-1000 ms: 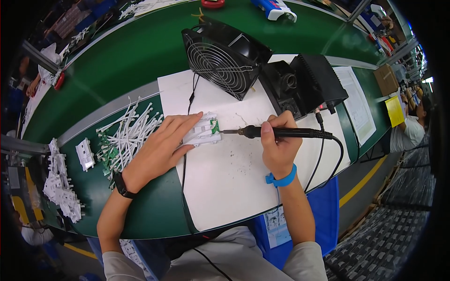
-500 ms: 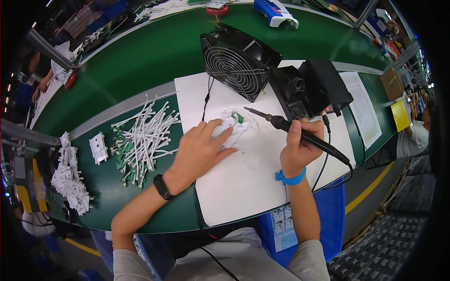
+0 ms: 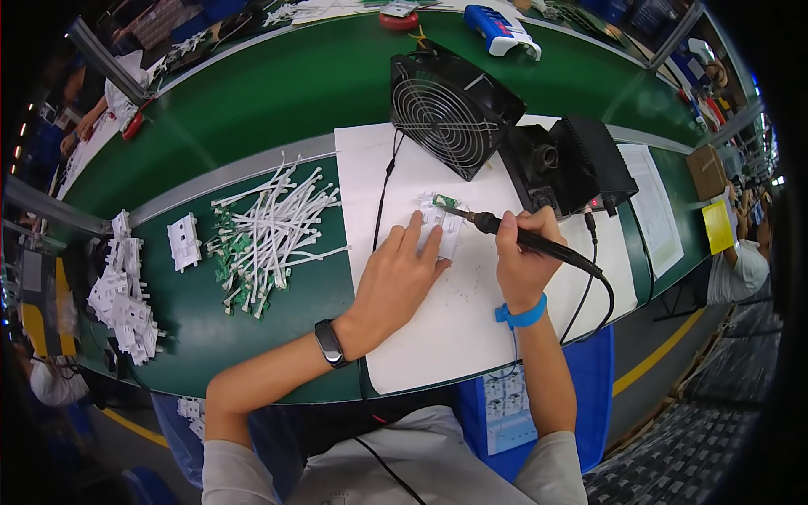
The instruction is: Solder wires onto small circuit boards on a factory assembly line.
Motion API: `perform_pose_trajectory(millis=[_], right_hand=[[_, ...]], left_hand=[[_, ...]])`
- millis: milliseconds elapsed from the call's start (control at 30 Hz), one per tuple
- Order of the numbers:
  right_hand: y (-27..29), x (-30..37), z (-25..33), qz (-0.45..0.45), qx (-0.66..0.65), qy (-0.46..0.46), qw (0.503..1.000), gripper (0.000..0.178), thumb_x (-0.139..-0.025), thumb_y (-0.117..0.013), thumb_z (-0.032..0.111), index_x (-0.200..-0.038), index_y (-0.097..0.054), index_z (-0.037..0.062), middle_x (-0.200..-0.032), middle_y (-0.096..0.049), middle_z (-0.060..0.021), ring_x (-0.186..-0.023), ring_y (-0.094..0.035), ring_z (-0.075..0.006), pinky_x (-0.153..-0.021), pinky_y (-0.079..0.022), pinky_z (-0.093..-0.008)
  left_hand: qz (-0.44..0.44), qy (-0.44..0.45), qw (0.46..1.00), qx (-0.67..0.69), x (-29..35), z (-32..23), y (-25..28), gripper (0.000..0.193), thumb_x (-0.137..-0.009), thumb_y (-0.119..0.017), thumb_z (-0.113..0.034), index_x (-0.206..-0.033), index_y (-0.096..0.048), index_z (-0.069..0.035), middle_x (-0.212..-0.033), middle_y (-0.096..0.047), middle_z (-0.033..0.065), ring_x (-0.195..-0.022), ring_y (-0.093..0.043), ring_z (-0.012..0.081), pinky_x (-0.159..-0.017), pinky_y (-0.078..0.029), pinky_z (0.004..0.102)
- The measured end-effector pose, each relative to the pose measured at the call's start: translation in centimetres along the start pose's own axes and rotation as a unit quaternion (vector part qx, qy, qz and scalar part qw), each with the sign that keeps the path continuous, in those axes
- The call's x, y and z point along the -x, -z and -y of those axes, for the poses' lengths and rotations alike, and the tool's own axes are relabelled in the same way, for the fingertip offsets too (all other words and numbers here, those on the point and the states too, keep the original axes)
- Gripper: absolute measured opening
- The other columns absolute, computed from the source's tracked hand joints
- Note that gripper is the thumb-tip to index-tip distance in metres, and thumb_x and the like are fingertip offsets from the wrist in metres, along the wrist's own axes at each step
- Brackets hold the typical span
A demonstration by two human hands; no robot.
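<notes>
A soldering iron (image 3: 543, 244) with a black handle and cord is gripped in my right hand (image 3: 522, 268), pen-fashion. Its tip meets or nearly meets a small green circuit board (image 3: 446, 201), which sits at the far end of a white plastic housing (image 3: 448, 240). The fingers of my left hand (image 3: 391, 282) hold that housing against the white sheet (image 3: 412, 353); part of it is hidden beneath them. To the left lies a heap of white cables (image 3: 282, 223) with small green boards at their ends. A lone white housing (image 3: 183, 241) rests beside the heap.
A black fan (image 3: 454, 109) stands beyond the work, next to a black soldering station (image 3: 589, 168). More white housings (image 3: 126, 295) are piled at the left table edge. Papers (image 3: 652, 206) lie at right. A blue bin (image 3: 581, 379) sits below the table edge. Other people work farther off.
The soldering iron's tip has come down to the green board. The left hand has shifted, turning the white housing and showing more of it. The whole view has swung slightly.
</notes>
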State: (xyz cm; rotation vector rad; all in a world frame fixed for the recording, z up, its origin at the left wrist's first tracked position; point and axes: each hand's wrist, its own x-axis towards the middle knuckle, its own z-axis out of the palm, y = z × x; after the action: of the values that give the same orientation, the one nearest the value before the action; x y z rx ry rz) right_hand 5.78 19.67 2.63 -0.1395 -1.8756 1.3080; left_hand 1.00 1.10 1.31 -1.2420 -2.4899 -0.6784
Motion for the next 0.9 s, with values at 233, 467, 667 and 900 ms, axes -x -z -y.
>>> perform_pose_trajectory(millis=[233, 467, 667, 900], right_hand=[[-0.09, 0.33, -0.54, 0.004, 0.014, -0.024, 1.000, 0.023, -0.090, -0.075, 0.006, -0.083, -0.053, 0.0023, -0.069, -0.065, -0.0074, -0.063, -0.059, -0.0081, -0.060, -0.046, -0.0223], [-0.51, 0.46, -0.61, 0.005, 0.013, -0.033, 0.999, 0.023, -0.091, -0.075, 0.007, -0.083, -0.054, 0.0021, -0.069, -0.064, -0.0067, -0.062, -0.055, -0.0077, -0.060, -0.043, -0.0219], [-0.85, 0.46, -0.72, -0.028, 0.000, -0.059, 0.998, 0.022, -0.093, -0.073, 0.008, -0.083, -0.055, 0.0020, -0.071, -0.058, -0.0040, -0.064, -0.047, -0.0060, -0.056, -0.038, -0.0220], [-0.70, 0.44, -0.74, -0.030, -0.002, -0.071, 0.997, 0.021, -0.094, -0.072, 0.007, -0.083, -0.055, 0.0023, -0.074, -0.056, -0.0029, -0.067, -0.048, -0.0052, -0.057, -0.039, -0.0205]], left_hand=[[-0.018, -0.012, 0.999, -0.030, 0.09, -0.04, -0.60, 0.049, -0.085, -0.080, -0.026, -0.124, -0.066, 0.001, -0.132, -0.060, 0.0280, -0.091, -0.060, 0.0295, -0.074, -0.056, 0.0362], [-0.017, -0.013, 0.999, -0.036, 0.11, -0.10, -0.42, 0.048, -0.085, -0.080, -0.025, -0.124, -0.066, 0.001, -0.132, -0.060, 0.0284, -0.091, -0.060, 0.0285, -0.074, -0.056, 0.0351], [-0.010, -0.010, 0.999, -0.042, 0.04, -0.16, -0.45, 0.048, -0.085, -0.079, -0.024, -0.123, -0.067, 0.002, -0.132, -0.061, 0.0287, -0.091, -0.060, 0.0286, -0.074, -0.056, 0.0352], [-0.003, -0.009, 0.999, -0.039, 0.01, -0.16, -0.58, 0.048, -0.086, -0.079, -0.025, -0.124, -0.067, 0.002, -0.133, -0.060, 0.0286, -0.092, -0.060, 0.0292, -0.075, -0.056, 0.0361]])
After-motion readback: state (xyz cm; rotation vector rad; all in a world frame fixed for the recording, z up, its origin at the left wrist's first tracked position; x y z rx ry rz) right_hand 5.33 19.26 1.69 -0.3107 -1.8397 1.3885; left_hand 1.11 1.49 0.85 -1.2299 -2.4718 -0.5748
